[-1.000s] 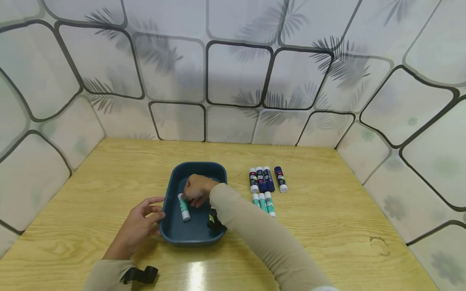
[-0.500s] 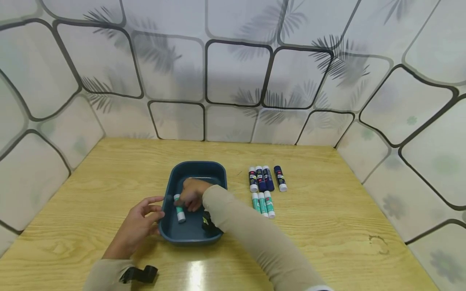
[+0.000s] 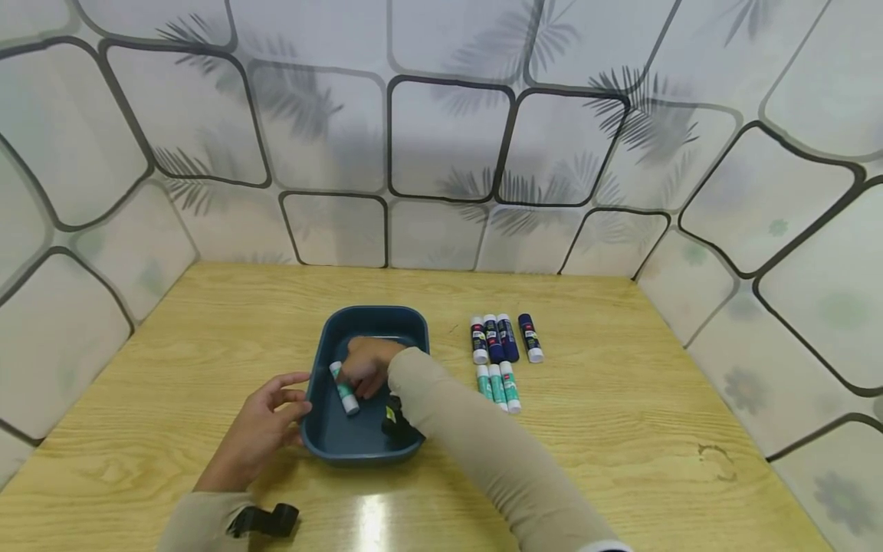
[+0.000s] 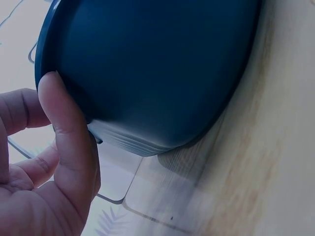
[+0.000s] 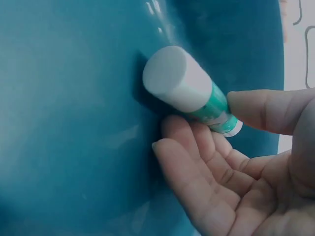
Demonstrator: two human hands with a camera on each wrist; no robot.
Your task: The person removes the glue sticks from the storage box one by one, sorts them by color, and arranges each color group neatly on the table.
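A dark blue bin (image 3: pixel 366 452) stands on the table. My left hand (image 3: pixel 265 418) is at its left side, fingertips and thumb right at the outer wall; the left wrist view shows the thumb (image 4: pixel 64 118) against the bin's wall just below the rim. Inside the bin, my right hand (image 3: pixel 369 368) holds a green-and-white glue stick (image 3: pixel 346 395) between thumb and fingers, close over the bin floor. The right wrist view shows the glue stick's white end (image 5: pixel 172 81) pointing away from the palm, with the thumb on one side and curled fingers on the other.
To the bin's right lie several dark blue glue sticks (image 3: pixel 493 339), one of them (image 3: pixel 531 337) a little apart. In front of them is a row of 3 green glue sticks (image 3: pixel 498 387). A patterned wall covering (image 3: pixel 448 153) encloses the table (image 3: pixel 621 429).
Within the bin, the right hand and glue stick have shifted slightly left, and the stick's angle has changed a little, steeper and then tilted again. The left hand has stayed in place.
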